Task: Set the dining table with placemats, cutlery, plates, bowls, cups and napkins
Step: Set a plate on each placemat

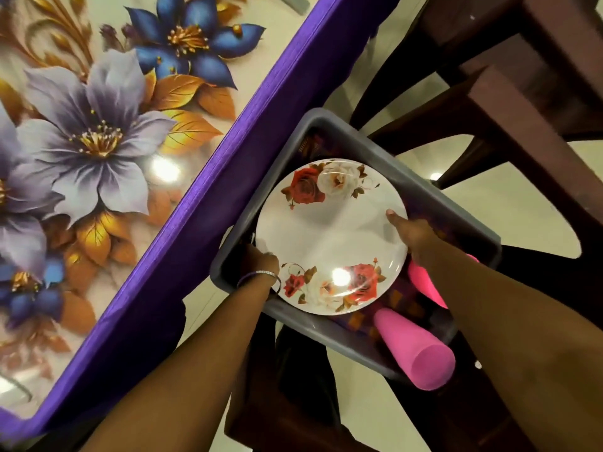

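A white plate [329, 233] printed with red roses lies flat over a grey plastic tub [421, 194] that rests on a dark chair. My left hand [262, 259] grips the plate's left rim, its fingers curled under the edge. My right hand [412, 233] holds the right rim with the thumb on top. Two pink cups [414, 350] lie on their sides in the tub beneath and beside the plate, on purple patterned cloth [401, 301]. Whatever else lies under the plate is hidden.
The dining table [98, 141] with a floral top and purple border [202, 177] fills the left half. Dark brown chairs [509, 102] stand to the upper right and below the tub. A pale glossy floor [509, 203] shows between them.
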### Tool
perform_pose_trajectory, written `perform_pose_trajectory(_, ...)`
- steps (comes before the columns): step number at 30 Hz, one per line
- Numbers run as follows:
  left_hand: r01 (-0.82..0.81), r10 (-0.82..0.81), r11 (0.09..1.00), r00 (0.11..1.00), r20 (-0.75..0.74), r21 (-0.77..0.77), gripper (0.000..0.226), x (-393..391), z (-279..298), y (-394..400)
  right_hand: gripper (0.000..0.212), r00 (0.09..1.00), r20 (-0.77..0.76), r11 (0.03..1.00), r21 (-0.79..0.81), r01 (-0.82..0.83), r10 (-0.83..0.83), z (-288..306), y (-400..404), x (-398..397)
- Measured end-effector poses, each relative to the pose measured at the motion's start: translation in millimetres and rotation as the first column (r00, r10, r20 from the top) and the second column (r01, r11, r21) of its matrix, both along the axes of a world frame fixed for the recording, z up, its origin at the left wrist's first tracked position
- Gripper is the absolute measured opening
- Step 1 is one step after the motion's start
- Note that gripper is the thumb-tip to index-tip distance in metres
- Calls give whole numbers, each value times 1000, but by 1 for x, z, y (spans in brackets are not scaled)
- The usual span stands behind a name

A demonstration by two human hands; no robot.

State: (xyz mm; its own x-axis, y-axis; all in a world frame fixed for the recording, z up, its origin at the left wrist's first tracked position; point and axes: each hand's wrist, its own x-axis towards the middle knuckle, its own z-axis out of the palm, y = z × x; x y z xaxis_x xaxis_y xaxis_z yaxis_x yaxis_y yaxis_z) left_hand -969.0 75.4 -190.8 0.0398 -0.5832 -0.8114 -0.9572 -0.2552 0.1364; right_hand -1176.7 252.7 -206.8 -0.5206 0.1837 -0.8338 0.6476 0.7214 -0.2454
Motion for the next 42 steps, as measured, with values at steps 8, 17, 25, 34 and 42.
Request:
perform_pose_trajectory(8,56,-56,998,998,1,24,50,3,27,9,55,989,-145,999,-30,-32,27,35,12,7)
perform_pose_trajectory(17,-164,160,986,904,-397,22,35,22,110,47,42,918,-392,987,-112,-115,62,141,55,31)
perform_pose_trajectory(25,-463,491,849,518,-701,253,19,102,221,114,27,728,-670,913,-196,-358,142,283,115,95)
perform_pose_trajectory(34,-351,722,684,203,-661,639,45,235,331,150,21,496,-845,763,-185,-620,198,405,128,195)
perform_pose_trajectory(42,-433,623,736,129,-772,521,66,316,385,92,21,501,-856,739,-253,-624,130,427,59,258)
